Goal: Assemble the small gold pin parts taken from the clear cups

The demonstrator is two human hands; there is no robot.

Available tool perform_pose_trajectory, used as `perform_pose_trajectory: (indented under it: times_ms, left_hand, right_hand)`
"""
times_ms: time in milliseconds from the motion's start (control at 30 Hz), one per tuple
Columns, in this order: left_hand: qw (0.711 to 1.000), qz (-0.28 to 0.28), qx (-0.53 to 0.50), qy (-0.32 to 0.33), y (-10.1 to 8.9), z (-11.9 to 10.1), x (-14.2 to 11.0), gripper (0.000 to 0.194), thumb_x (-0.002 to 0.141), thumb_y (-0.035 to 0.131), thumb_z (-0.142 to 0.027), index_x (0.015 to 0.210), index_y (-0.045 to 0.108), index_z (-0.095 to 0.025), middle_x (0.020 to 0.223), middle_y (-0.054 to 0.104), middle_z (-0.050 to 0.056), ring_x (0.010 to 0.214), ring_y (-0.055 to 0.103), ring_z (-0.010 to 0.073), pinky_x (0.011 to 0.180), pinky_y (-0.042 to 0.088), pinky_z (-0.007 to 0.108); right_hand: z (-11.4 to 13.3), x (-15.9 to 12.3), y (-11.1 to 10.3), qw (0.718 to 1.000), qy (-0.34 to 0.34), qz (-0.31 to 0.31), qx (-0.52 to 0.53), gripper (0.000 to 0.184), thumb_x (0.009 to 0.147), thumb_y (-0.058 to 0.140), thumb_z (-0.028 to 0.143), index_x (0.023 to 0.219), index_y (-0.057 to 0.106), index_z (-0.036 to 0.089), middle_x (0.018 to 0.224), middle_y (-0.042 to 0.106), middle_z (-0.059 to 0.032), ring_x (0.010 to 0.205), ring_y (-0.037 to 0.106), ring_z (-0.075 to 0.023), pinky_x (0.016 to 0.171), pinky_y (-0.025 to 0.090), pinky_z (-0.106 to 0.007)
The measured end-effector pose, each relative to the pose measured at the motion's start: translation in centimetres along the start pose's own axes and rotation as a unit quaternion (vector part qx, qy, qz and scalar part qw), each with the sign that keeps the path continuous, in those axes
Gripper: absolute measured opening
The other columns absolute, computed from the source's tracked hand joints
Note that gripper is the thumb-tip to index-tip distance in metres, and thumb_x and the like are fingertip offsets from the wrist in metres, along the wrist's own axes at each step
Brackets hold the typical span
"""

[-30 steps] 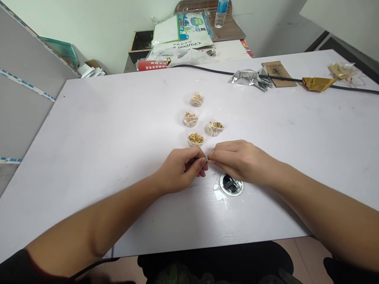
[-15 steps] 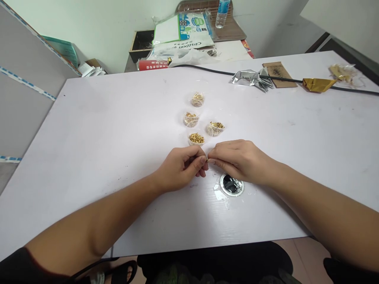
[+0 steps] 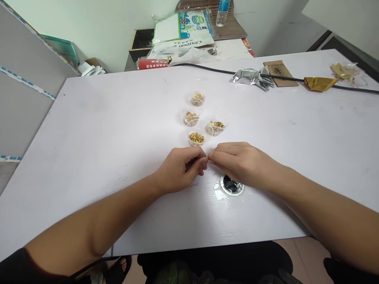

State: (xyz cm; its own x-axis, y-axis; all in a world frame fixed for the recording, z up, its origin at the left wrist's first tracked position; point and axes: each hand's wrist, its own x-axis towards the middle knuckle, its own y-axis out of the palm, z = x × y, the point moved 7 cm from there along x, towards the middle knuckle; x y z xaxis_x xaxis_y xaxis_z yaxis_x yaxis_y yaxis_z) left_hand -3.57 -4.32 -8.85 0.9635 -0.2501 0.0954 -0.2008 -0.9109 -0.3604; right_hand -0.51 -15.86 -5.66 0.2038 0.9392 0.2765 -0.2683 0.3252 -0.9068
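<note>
My left hand (image 3: 182,169) is closed in a pinch, thumb against forefinger. My right hand (image 3: 241,161) pinches from the other side, and the fingertips of both meet. Between them shows a tiny gold-coloured piece (image 3: 207,160), too small to make out fully. Just beyond the hands, a clear cup (image 3: 197,139) holds small gold metal pins. More such cups stand behind it: one to the right (image 3: 216,128), one to the left (image 3: 191,118) and one farthest back (image 3: 197,98).
A round black grommet (image 3: 232,185) with taped film sits in the white table (image 3: 118,118) by my right wrist. Along the back run a black cable (image 3: 207,69), crumpled silver foil (image 3: 251,77), cardboard (image 3: 280,73) and gold foil (image 3: 319,83). Behind stands a water bottle (image 3: 222,14).
My right hand has tilted slightly, with its thumb now more hidden behind the fingers. The fingertips of both hands stay together at the same spot.
</note>
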Motion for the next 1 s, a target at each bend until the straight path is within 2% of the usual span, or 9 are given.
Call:
perform_pose_trajectory:
  times_ms: [267,533,767,1000]
  left_hand:
    - [1.0,0.002,0.014,0.003,0.1,-0.2,0.0,0.013,0.088,0.05,-0.011,0.077,0.055,-0.015,0.066,0.064,-0.001,0.059,0.063,0.0079,0.057,0.05,0.017]
    - [1.0,0.004,0.01,0.001,0.1,0.0,0.1,0.013,0.089,0.051,-0.011,0.078,0.054,-0.015,0.066,0.064,-0.001,0.06,0.063,0.008,0.057,0.049,0.017]
    - [0.999,0.004,-0.035,-0.015,0.2,0.4,0.1,0.021,0.098,0.047,-0.025,0.082,0.054,-0.014,0.074,0.064,0.002,0.065,0.065,0.0092,0.061,0.052,0.02]
    - [0.997,0.013,-0.064,-0.031,0.4,0.6,0.1,0.027,0.101,0.043,-0.034,0.084,0.054,-0.015,0.077,0.063,0.002,0.066,0.063,0.0085,0.063,0.052,0.02]
  right_hand:
    - [0.8,0.1,0.0,0.996,-0.035,0.015,-0.075,0.027,0.096,0.04,0.004,0.088,0.064,0.011,0.076,0.061,-0.0058,0.069,0.053,-0.0158,0.064,0.046,-0.028]
    - [0.5,0.1,0.4,0.997,-0.027,0.019,-0.065,0.025,0.097,0.041,0.005,0.089,0.064,0.011,0.078,0.062,-0.0063,0.071,0.055,-0.0156,0.066,0.047,-0.028]
    - [0.3,0.2,-0.7,0.997,-0.04,-0.037,-0.059,0.019,0.098,0.047,0.01,0.085,0.06,0.012,0.071,0.057,-0.0018,0.062,0.048,-0.012,0.057,0.041,-0.025]
    - [-0.2,0.2,-1.2,0.997,-0.038,-0.063,-0.027,0.02,0.101,0.046,0.016,0.083,0.056,0.016,0.07,0.056,-0.0009,0.062,0.047,-0.0114,0.056,0.041,-0.023]
